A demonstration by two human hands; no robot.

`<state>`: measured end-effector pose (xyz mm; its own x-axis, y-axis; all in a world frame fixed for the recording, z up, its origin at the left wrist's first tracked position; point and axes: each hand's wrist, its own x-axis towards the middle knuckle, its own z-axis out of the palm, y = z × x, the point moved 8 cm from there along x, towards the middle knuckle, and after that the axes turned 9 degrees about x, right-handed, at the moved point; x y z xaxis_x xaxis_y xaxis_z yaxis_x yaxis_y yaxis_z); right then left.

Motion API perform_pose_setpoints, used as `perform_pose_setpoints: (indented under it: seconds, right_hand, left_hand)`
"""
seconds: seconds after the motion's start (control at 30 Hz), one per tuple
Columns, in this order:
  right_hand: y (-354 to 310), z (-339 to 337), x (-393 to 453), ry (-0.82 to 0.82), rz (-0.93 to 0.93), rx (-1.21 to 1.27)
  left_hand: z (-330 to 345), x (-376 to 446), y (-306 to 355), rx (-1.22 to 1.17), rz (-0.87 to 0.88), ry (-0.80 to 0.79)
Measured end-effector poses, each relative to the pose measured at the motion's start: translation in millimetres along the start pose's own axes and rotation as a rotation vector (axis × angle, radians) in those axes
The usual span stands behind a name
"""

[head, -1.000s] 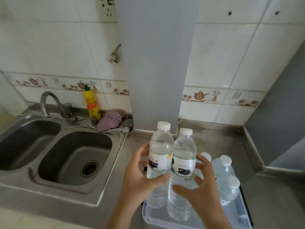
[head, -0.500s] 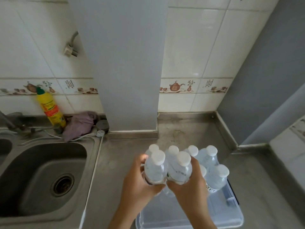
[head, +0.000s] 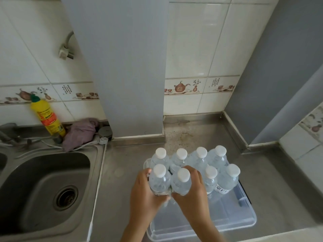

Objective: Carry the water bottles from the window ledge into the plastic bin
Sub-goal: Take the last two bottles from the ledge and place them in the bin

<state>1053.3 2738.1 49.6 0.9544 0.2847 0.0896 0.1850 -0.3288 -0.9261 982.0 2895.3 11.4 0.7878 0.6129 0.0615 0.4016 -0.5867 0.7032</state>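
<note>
Counts, seen from above:

- Water bottles, white caps: eight. Four in a far row at 12 o'clock of the bin point(head: 160, 158) point(head: 180, 159) point(head: 200, 159) point(head: 218, 158); four in a near row point(head: 160, 180) point(head: 181, 185) point(head: 210, 180) point(head: 228, 180).
- Clear plastic bin point(head: 244, 222): one.
- Hands: two, left hand point(head: 145, 194) at 9 o'clock of the near pair, right hand point(head: 194, 198) at 3 o'clock.
- Yellow detergent bottle point(head: 49, 117): one.
- Purple cloth point(head: 80, 133): one.
- Sink basin point(head: 43, 189) fully seen: one.

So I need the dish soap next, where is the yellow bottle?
The yellow bottle stands at the far left of the head view, against the tiled wall behind the sink, just left of the purple cloth.
</note>
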Motion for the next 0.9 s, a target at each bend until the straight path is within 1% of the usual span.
perform_pose_setpoints:
  seconds: [0.07, 0.17, 0.3, 0.37, 0.43, 0.57, 0.7, 0.9]
  right_hand:
    - [1.5, 2.1, -0.5, -0.018, -0.014, -0.029]
    - [6.0, 1.8, 1.8, -0.021, -0.005, -0.034]
    - [2.0, -3.2, 3.8, -0.024, -0.026, -0.045]
    - [-6.3, -8.0, 3.4, -0.019, -0.072, -0.058]
    - [-17.6, -12.4, 2.9, -0.015, -0.128, -0.102]
    - [-31.8, -19.2, 2.6, -0.026, -0.219, -0.196]
    - [-35.9, -20.0, 0.6, -0.059, -0.278, -0.288]
    - [-40.0, -20.2, 3.8, -0.107, -0.266, -0.337]
  left_hand:
    - [3.4, -1.5, 1.8, 0.021, 0.033, -0.041]
    - [2.4, -3.1, 6.4, 0.038, 0.095, -0.043]
    - [-13.8, -3.1, 19.7, 0.072, 0.240, 0.038]
    - [-22.0, -2.9, 29.9, 0.090, 0.301, 0.064]
    - [-27.0, -3.0, 38.0, 0.111, 0.320, 0.052]
    - [-34.6, -4.1, 47.9, 0.164, 0.414, 0.020]
    - [-37.2, -2.4, 50.7, 0.228, 0.439, -0.012]
    - [-33.1, -4.7, 50.0, 0.252, 0.422, -0.035]
